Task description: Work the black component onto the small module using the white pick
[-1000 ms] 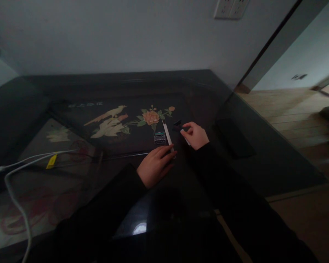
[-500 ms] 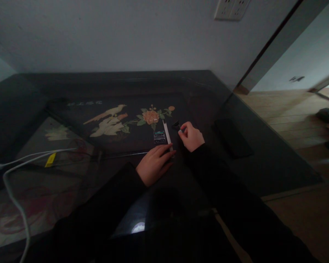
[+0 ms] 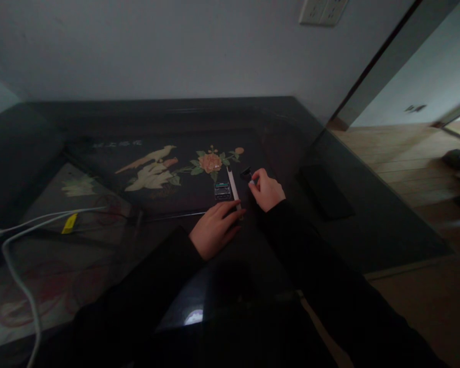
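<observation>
My left hand (image 3: 213,232) rests on the dark glass table (image 3: 368,204), its fingertips pressing the near end of a thin white strip (image 3: 233,187) that lies flat. Right beside the strip, on its left, sits a small dark module with a greenish top (image 3: 223,190). My right hand (image 3: 266,189) is just to the right of the strip, thumb and forefinger pinching a small black part (image 3: 246,174) at the strip's far end. Both sleeves are black.
Under the glass lies a dark panel painted with birds and a flower (image 3: 210,162). White cables (image 3: 19,266) with a yellow tag (image 3: 69,224) run along the left. A flat black object (image 3: 325,191) lies to the right. A wall outlet (image 3: 322,11) is above.
My right hand moved slightly left and forward and closed its fingertips on the small black part. My left hand stayed on the strip's near end.
</observation>
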Tool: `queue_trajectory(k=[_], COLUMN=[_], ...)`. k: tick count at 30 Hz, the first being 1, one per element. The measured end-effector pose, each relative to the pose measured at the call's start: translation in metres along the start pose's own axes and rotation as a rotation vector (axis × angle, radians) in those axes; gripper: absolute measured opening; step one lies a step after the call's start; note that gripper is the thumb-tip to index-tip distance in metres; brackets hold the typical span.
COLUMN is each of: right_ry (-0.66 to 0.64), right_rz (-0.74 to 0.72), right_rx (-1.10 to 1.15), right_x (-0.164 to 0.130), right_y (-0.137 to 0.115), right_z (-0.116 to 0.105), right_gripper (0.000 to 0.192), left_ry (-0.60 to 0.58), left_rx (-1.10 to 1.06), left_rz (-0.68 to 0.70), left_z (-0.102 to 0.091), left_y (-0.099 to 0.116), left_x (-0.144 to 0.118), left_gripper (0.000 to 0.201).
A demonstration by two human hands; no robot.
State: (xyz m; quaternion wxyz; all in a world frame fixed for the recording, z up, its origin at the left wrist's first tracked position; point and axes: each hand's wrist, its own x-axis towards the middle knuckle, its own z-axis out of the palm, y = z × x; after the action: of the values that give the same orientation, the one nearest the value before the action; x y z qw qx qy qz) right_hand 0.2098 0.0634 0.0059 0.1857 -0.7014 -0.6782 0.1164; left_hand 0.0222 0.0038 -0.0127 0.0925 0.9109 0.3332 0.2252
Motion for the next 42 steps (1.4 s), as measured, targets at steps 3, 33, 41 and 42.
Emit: queue_trajectory(k=[3, 33, 41, 42], right_ry=[-0.005, -0.058, -0.059, -0.06], right_rz=[0.0, -0.021, -0.025, -0.025], right_rx=[-0.004, 0.006, 0.022, 0.024], right_x=[-0.0006, -0.006, -0.0073, -0.0073], right_y=[-0.001, -0.0045, -0.0057, -0.0056], right_z=[-0.001, -0.0047, -0.006, -0.0059], right_gripper=[0.017, 0.017, 0.015, 0.015], left_ry=[-0.001, 0.007, 0.002, 0.003], left_rx=[-0.006, 0.001, 0.0, -0.001], left_rz=[-0.001, -0.005, 0.0, -0.001], left_z=[0.0001, -0.0002, -0.0016, -0.0015], left_y=[0.0004, 0.0002, 0.0007, 0.0006], left_x=[0.0, -0.0003, 0.0002, 0.0002], left_gripper=[0.037, 0.034, 0.035, 0.034])
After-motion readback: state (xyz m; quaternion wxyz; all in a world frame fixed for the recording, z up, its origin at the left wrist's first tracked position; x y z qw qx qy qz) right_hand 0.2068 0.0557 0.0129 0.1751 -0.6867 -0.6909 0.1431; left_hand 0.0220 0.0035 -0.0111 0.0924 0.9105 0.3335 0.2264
